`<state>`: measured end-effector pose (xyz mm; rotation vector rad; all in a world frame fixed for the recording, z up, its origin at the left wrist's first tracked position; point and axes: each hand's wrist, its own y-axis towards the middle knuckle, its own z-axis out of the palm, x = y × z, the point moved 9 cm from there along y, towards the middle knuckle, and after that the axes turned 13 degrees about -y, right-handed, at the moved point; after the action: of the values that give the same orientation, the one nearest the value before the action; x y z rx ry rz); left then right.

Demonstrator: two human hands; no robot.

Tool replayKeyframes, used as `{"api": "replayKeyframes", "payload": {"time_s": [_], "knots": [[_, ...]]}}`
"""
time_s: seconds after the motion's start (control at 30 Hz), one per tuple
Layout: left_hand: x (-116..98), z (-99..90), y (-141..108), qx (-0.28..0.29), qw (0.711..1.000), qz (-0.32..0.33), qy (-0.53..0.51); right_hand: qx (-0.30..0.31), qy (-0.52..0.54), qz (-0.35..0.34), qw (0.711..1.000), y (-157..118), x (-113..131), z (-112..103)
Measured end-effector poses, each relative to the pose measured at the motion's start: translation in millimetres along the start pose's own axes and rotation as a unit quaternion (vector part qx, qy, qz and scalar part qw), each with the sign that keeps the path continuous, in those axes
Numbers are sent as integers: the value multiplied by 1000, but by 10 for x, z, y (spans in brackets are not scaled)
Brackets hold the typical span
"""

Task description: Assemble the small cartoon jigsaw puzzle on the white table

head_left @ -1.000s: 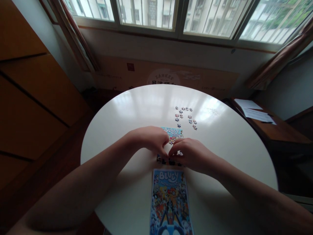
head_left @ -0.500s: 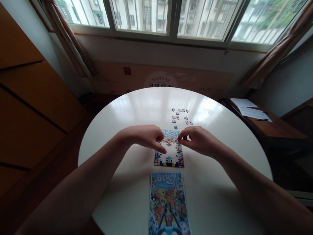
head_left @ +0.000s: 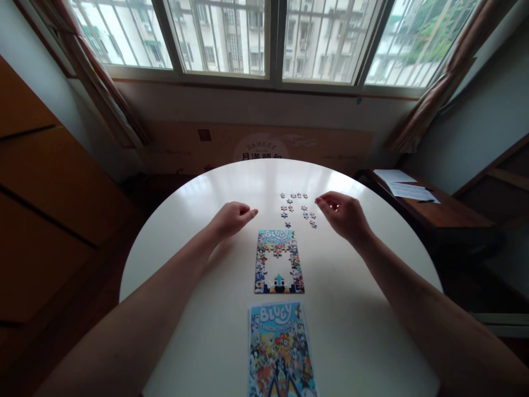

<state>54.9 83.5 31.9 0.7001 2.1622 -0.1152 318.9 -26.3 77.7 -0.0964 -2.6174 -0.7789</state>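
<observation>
A partly filled jigsaw puzzle lies on the white round table, its border in place and a gap in the middle. My left hand hovers beyond the puzzle's upper left, fingers curled and thumb pointing right, nothing visible in it. Several loose puzzle pieces are spread past the puzzle's top edge. To the right of them is my right hand, thumb and forefinger pinched together; whether a piece is between the tips is too small to make out.
Below the puzzle lies a Bluey picture sheet. The round white table fills the middle. At the right stands a wooden desk with papers. Windows and curtains are behind.
Both hands have lifted off the puzzle and moved apart. The left went up and left, its fingers curling in; the right went up and right beside the loose pieces. The view has shifted.
</observation>
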Motion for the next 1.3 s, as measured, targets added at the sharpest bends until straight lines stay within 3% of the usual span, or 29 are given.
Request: {"api": "replayKeyframes", "payload": {"time_s": [0.07, 0.13, 0.2, 0.3, 0.5, 0.67, 0.9, 1.1, 1.3], "knots": [[51, -67, 11, -39, 999, -7, -18, -79, 45, 43, 995, 78, -270, -70], [84, -116, 15, -67, 997, -11, -33, -108, 88, 81, 987, 124, -520, -11], [108, -151, 17, -86, 995, -12, -45, -114, 117, 111, 980, 141, -704, 102], [138, -179, 23, -99, 993, -12, -58, -104, 118, 118, 981, 137, -788, 253], [182, -214, 27, -118, 991, -8, -69, -67, 80, 86, 991, 132, -700, 397], [238, -242, 30, -139, 986, -14, -88, -15, 12, 22, 1000, 127, -529, 505], [190, -241, 11, -162, 983, 1, -90, 41, -88, -32, 995, 39, -305, 656], [109, -167, 22, -155, 982, 16, -105, 56, -159, -71, 983, 32, -226, 667], [68, -139, 22, -154, 982, 19, -107, 80, -136, -113, 981, -17, -98, 644]]}}
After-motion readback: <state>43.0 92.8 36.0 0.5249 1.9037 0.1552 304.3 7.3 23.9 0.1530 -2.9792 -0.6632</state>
